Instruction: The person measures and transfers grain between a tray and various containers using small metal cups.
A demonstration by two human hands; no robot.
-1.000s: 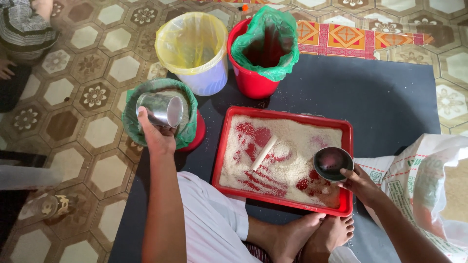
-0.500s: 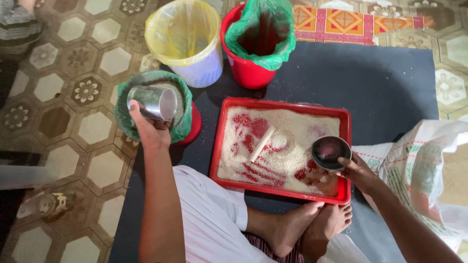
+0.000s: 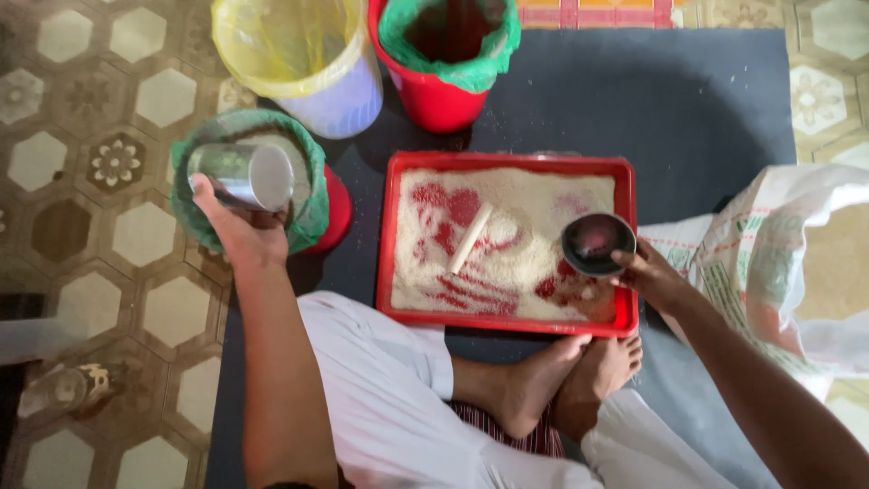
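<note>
My left hand grips a steel cup, tipped on its side over a small red bucket lined with a green bag. My right hand holds a small dark bowl above the right end of a red tray. The tray carries a thin layer of pale grain, with bare red patches showing through. A short pale stick lies on the grain near the tray's middle.
A white bucket with a yellow liner and a red bucket with a green liner stand behind the tray. An open sack of grain lies at the right. My crossed bare feet rest on the dark mat before the tray.
My left hand has tilted the steel cup further over the small green-lined bucket. The right hand keeps the dark bowl over the tray's right end. The camera has come closer.
</note>
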